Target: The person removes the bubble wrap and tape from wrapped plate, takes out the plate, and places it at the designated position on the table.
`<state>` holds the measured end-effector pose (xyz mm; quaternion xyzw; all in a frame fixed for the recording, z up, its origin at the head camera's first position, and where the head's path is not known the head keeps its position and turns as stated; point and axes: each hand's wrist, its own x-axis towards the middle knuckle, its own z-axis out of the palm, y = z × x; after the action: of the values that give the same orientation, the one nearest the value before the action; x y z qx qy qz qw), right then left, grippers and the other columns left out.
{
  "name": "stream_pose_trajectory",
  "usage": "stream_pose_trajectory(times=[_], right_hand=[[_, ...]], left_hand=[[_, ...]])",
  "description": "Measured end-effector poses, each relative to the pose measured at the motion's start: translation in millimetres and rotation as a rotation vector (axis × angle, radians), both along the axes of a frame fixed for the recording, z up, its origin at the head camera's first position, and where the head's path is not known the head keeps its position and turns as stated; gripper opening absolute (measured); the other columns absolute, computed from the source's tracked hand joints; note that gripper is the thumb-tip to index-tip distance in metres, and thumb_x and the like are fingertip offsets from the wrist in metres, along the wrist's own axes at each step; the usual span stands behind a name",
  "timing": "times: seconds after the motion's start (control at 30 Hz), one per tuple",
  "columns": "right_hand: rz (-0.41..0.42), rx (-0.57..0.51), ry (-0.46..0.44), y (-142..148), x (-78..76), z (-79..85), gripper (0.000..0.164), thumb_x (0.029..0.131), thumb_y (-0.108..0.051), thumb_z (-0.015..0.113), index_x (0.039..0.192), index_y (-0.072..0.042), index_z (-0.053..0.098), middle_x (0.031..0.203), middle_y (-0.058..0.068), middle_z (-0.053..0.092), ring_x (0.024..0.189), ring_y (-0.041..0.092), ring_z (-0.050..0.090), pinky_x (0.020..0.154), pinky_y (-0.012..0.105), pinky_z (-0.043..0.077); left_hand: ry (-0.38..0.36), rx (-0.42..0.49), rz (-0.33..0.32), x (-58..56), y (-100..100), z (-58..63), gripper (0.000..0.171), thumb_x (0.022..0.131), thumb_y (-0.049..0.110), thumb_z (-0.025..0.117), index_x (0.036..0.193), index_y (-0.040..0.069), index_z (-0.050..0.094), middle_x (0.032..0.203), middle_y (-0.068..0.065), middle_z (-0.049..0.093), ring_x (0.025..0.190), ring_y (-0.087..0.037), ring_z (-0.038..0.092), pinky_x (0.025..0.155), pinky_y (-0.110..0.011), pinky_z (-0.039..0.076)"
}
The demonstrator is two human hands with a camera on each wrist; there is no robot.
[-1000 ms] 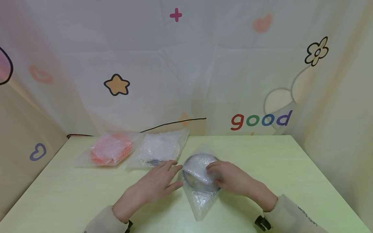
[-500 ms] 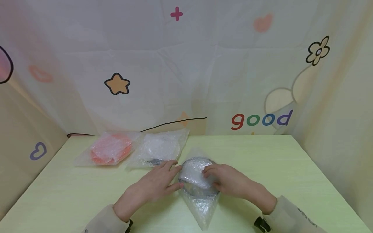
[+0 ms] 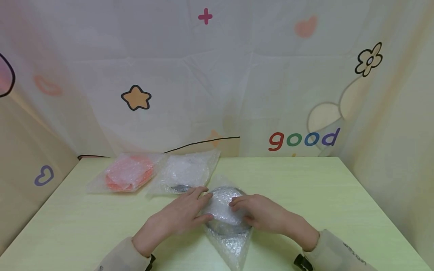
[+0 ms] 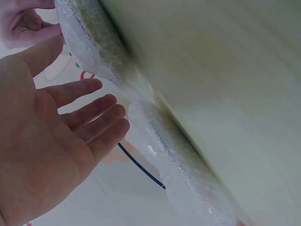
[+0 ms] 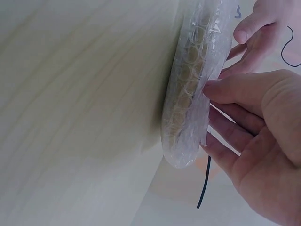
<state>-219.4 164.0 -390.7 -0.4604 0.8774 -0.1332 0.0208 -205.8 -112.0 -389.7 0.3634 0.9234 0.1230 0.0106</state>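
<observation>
A bubble-wrap package [image 3: 222,207] with a round, dark-rimmed thing inside lies between the hands, one corner pointing toward the person. My right hand [image 3: 262,212] holds it from the right, fingers bent over its top; in the right wrist view the thumb and fingertips meet the wrap [image 5: 188,89]. My left hand [image 3: 179,212] is spread at the left side of the package, fingers fairly straight, fingertips right at its edge. The left wrist view shows that palm [image 4: 51,146] with nothing in it.
Behind the left hand lies a second bubble-wrap package [image 3: 188,169] with something dark at its front edge. Left of it is a package with orange-pink contents [image 3: 130,173]. A printed curtain [image 3: 217,75] hangs at the back edge of the pale table [image 3: 305,188].
The round package has slid left and toward the person, up against the left fingers, with the right hand moving along with it. The left hand has stayed in place.
</observation>
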Motion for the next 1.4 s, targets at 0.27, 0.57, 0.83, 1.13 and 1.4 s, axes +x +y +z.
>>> stream_pose_trajectory(times=[0.27, 0.57, 0.83, 1.13, 1.4], right_hand=[[0.025, -0.005, -0.011, -3, 0.2, 0.0, 0.035, 0.082, 0.009, 0.078, 0.115, -0.003, 0.075, 0.129, 0.006, 0.069, 0.122, 0.024, 0.063, 0.102, 0.039, 0.051], [0.003, -0.027, 0.006, -1, 3.9, -0.9, 0.033, 0.083, 0.007, 0.080, 0.115, -0.004, 0.074, 0.132, 0.008, 0.065, 0.125, 0.027, 0.060, 0.105, 0.041, 0.049], [-0.091, -0.113, 0.021, 2, 7.2, -2.1, 0.030, 0.082, 0.004, 0.082, 0.106, -0.010, 0.071, 0.121, 0.006, 0.063, 0.117, 0.026, 0.055, 0.099, 0.039, 0.052], [-0.215, -0.082, 0.000, 2, 11.9, 1.6, 0.026, 0.083, -0.005, 0.085, 0.090, -0.015, 0.062, 0.088, -0.007, 0.056, 0.085, 0.011, 0.053, 0.076, 0.030, 0.054], [-0.312, -0.052, -0.026, 6, 13.6, 3.6, 0.023, 0.085, -0.017, 0.086, 0.082, -0.017, 0.063, 0.077, -0.010, 0.056, 0.071, 0.008, 0.052, 0.067, 0.029, 0.052]], left_hand=[[-0.008, -0.008, -0.010, -0.7, 0, -0.8, 0.060, 0.103, 0.037, 0.063, 0.147, -0.003, 0.051, 0.151, -0.021, 0.045, 0.141, -0.036, 0.042, 0.114, -0.050, 0.037], [-0.080, -0.005, 0.004, 0.0, -1, -1.5, 0.060, 0.105, 0.038, 0.060, 0.149, -0.002, 0.049, 0.155, -0.020, 0.040, 0.144, -0.036, 0.038, 0.115, -0.048, 0.037], [-0.107, 0.001, 0.009, -0.7, 0, -2.6, 0.060, 0.105, 0.037, 0.059, 0.148, -0.004, 0.049, 0.154, -0.021, 0.040, 0.144, -0.035, 0.038, 0.114, -0.048, 0.037], [-0.105, 0.005, 0.012, 0.6, 0, -2.9, 0.059, 0.105, 0.035, 0.061, 0.145, -0.007, 0.051, 0.153, -0.022, 0.041, 0.144, -0.039, 0.037, 0.115, -0.050, 0.035], [-0.072, -0.007, 0.004, 1.3, 1, -3.5, 0.058, 0.105, 0.036, 0.061, 0.143, -0.007, 0.052, 0.151, -0.023, 0.042, 0.142, -0.037, 0.040, 0.114, -0.048, 0.037]])
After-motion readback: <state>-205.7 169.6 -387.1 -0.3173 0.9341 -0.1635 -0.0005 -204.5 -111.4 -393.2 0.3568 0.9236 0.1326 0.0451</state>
